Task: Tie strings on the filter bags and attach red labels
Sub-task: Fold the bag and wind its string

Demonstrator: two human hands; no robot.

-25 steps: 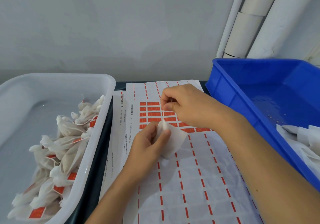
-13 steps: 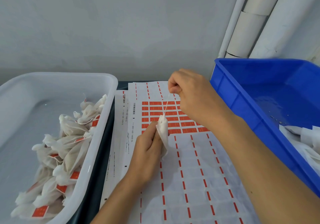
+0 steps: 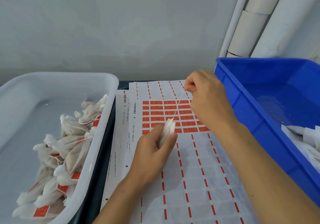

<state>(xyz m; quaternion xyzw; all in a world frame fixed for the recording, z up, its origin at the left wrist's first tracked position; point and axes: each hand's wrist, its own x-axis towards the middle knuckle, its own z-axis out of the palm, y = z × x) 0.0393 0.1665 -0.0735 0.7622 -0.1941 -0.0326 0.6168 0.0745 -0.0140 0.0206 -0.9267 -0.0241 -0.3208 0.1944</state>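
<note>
A filter bag (image 3: 168,128) is pinched shut in the left hand (image 3: 154,152) above the label sheet (image 3: 199,180), and its string (image 3: 179,103) is drawn taut up and away to the right hand (image 3: 206,95), whose fingers are closed on the free end. The string's long axis is judged to run from bag neck to right hand, directly over the remaining red labels (image 3: 169,113), which are nearer that hand. Finished bags are seen in the white tub (image 3: 110,92) at left, loose bags in the blue bin (image 3: 242,113) at right; no obstruction is noted.
</note>
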